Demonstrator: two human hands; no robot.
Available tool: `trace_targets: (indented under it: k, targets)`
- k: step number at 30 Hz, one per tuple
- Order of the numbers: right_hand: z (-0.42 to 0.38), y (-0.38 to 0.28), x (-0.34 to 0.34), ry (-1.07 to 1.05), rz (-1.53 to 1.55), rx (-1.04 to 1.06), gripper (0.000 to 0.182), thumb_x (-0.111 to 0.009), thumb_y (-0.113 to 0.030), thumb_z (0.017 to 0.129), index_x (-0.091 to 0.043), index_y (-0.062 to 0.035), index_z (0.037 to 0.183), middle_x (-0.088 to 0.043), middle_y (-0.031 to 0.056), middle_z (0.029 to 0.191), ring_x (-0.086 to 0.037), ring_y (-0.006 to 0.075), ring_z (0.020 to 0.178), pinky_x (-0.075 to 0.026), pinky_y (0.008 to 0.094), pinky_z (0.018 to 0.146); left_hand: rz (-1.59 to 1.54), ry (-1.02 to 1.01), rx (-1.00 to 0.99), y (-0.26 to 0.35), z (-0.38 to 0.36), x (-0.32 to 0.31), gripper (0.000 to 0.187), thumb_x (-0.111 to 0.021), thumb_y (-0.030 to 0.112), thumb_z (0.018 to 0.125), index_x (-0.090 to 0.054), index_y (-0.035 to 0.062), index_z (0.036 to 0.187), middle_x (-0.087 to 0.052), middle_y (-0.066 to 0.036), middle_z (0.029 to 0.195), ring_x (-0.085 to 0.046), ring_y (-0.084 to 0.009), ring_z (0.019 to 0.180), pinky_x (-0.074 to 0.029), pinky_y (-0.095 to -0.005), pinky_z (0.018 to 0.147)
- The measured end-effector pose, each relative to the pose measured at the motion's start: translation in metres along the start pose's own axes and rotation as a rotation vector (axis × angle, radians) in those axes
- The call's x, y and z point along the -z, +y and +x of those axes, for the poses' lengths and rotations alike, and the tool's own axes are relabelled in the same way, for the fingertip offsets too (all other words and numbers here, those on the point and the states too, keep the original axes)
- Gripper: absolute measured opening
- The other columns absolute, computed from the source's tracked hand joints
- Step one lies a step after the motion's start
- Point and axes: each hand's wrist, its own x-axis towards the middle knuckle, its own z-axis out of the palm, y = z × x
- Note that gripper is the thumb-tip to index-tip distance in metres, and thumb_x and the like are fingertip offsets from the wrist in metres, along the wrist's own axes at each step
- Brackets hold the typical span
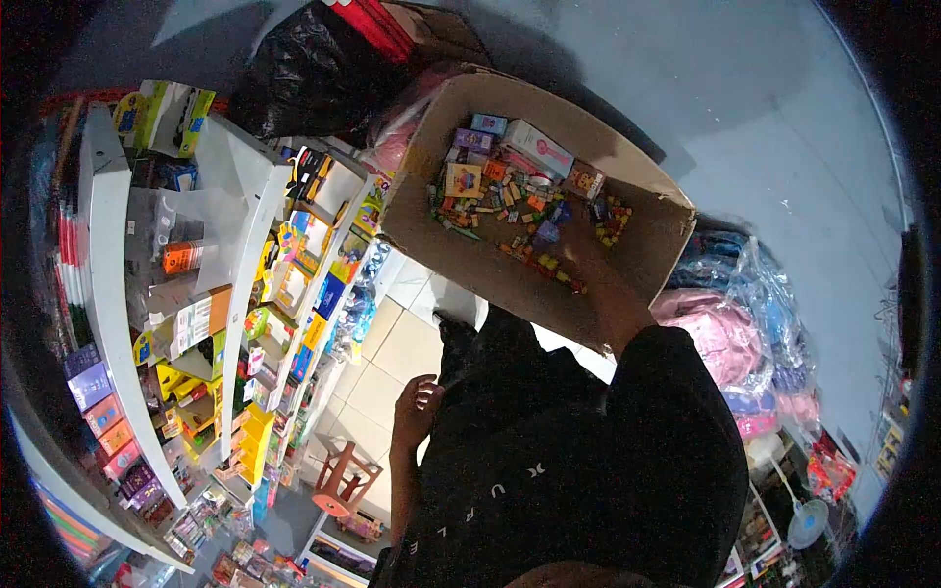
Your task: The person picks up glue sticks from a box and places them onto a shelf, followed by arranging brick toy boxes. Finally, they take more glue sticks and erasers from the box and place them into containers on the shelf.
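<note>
My right arm reaches down into a large cardboard box (446, 118), and my right hand (586, 247) is low among the small goods there. Its fingers are in shadow, and I cannot tell whether they grip anything. Close to them lie small blue-purple packs (549, 231) and yellow-and-red pieces (547, 263). Farther up in the box are a white-and-pink carton (537, 149), a brown box (585, 180), a tan box with a picture (463, 180) and a purple box (474, 140). My left hand (416, 408) hangs beside my dark clothes, loosely curled with nothing visible in it.
White shelves (106, 196) packed with boxed goods line the left side. A black plastic bag (312, 73) stands behind the box. Plastic-wrapped pink bundles (714, 338) lie to the right. A brown plastic stool (345, 478) is on the tiled floor (384, 387).
</note>
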Motion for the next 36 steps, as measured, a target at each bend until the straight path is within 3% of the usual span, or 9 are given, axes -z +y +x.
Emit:
trace_targets:
  k: [8, 18, 23, 26, 27, 31, 34, 35, 36]
  targets:
    - [0.002, -0.008, -0.009, -0.053, -0.350, 0.066, 0.043, -0.065, -0.032, 0.090, -0.060, -0.0049, 0.122, -0.042, 0.0173, 0.136, -0.048, 0.0357, 0.119, -0.040, 0.0483, 0.101, 0.035, 0.002, 0.034, 0.005, -0.006, -0.001, 0.028, -0.066, 0.008, 0.090, -0.061, 0.0068, 0.117, -0.068, -0.005, 0.095, -0.064, -0.0139, 0.082, -0.051, -0.0286, 0.070]
    - [-0.020, 0.007, -0.005, -0.159, -0.722, 0.225, 0.036, -0.067, -0.027, 0.087, -0.065, -0.0009, 0.113, -0.054, 0.0176, 0.122, -0.055, 0.0300, 0.108, -0.044, 0.0435, 0.094, -0.082, 0.050, -0.096, -0.023, -0.014, 0.004, 0.029, -0.067, 0.017, 0.090, -0.061, 0.0043, 0.115, -0.068, -0.008, 0.094, -0.063, -0.0172, 0.082, -0.053, -0.0326, 0.075]
    - [-0.048, -0.003, 0.020, -0.124, -0.872, 0.289, 0.033, -0.068, -0.024, 0.086, -0.067, 0.0011, 0.108, -0.061, 0.0178, 0.114, -0.059, 0.0272, 0.103, -0.047, 0.0411, 0.091, -0.046, -0.019, -0.220, -0.027, -0.005, 0.017, 0.035, -0.067, 0.025, 0.090, -0.060, 0.0052, 0.118, -0.068, -0.011, 0.097, -0.064, -0.0207, 0.085, -0.053, -0.0345, 0.077]
    - [-0.068, -0.021, 0.042, -0.047, -0.916, 0.345, 0.032, -0.068, -0.022, 0.085, -0.069, 0.0023, 0.105, -0.064, 0.0179, 0.110, -0.061, 0.0255, 0.099, -0.048, 0.0396, 0.088, -0.103, -0.160, -0.179, -0.070, 0.022, 0.015, 0.039, -0.066, 0.027, 0.089, -0.058, 0.0056, 0.121, -0.068, -0.012, 0.098, -0.064, -0.0221, 0.087, -0.053, -0.0354, 0.077]
    - [-0.079, -0.030, 0.052, -0.006, -0.920, 0.368, 0.031, -0.069, -0.022, 0.085, -0.069, 0.0027, 0.105, -0.066, 0.0179, 0.109, -0.062, 0.0249, 0.098, -0.048, 0.0391, 0.088, -0.024, -0.112, -0.182, -0.046, 0.013, 0.033, 0.040, -0.066, 0.028, 0.090, -0.057, 0.0055, 0.122, -0.068, -0.013, 0.098, -0.064, -0.0226, 0.086, -0.052, -0.0360, 0.077]
    - [-0.129, -0.086, 0.071, 0.337, -0.628, 0.509, 0.032, -0.070, -0.019, 0.083, -0.070, 0.0046, 0.104, -0.071, 0.0164, 0.100, -0.065, 0.0212, 0.089, -0.050, 0.0353, 0.082, -0.095, 0.003, -0.340, -0.038, -0.009, 0.077, 0.038, -0.066, 0.025, 0.090, -0.057, 0.0036, 0.121, -0.066, -0.009, 0.093, -0.064, -0.0203, 0.086, -0.052, -0.0345, 0.076]
    - [-0.199, -0.183, 0.024, 0.265, -0.108, 0.581, 0.027, -0.071, -0.022, 0.088, -0.070, 0.0006, 0.102, -0.070, 0.0096, 0.103, -0.065, 0.0209, 0.090, -0.052, 0.0368, 0.082, -0.206, 0.044, -0.407, -0.062, -0.006, 0.103, 0.040, -0.068, 0.020, 0.090, -0.055, 0.0040, 0.124, -0.064, -0.007, 0.093, -0.063, -0.0175, 0.088, -0.052, -0.0326, 0.077]
    - [-0.203, -0.199, 0.003, 0.210, 0.089, 0.606, 0.035, -0.077, -0.018, 0.079, -0.069, 0.0040, 0.105, -0.068, 0.0087, 0.102, -0.062, 0.0182, 0.088, -0.050, 0.0328, 0.075, -0.279, 0.047, -0.413, -0.067, -0.008, 0.114, 0.045, -0.069, 0.017, 0.089, -0.050, 0.0060, 0.129, -0.064, -0.006, 0.097, -0.062, -0.0157, 0.089, -0.052, -0.0307, 0.078]
    - [-0.207, -0.207, -0.016, 0.215, -0.029, 0.710, 0.034, -0.077, -0.017, 0.079, -0.068, 0.0030, 0.104, -0.065, 0.0068, 0.101, -0.061, 0.0178, 0.086, -0.050, 0.0322, 0.076, -0.372, 0.024, -0.482, -0.086, 0.002, 0.121, 0.049, -0.069, 0.017, 0.090, -0.047, 0.0077, 0.132, -0.063, -0.006, 0.100, -0.061, -0.0157, 0.091, -0.052, -0.0314, 0.081]
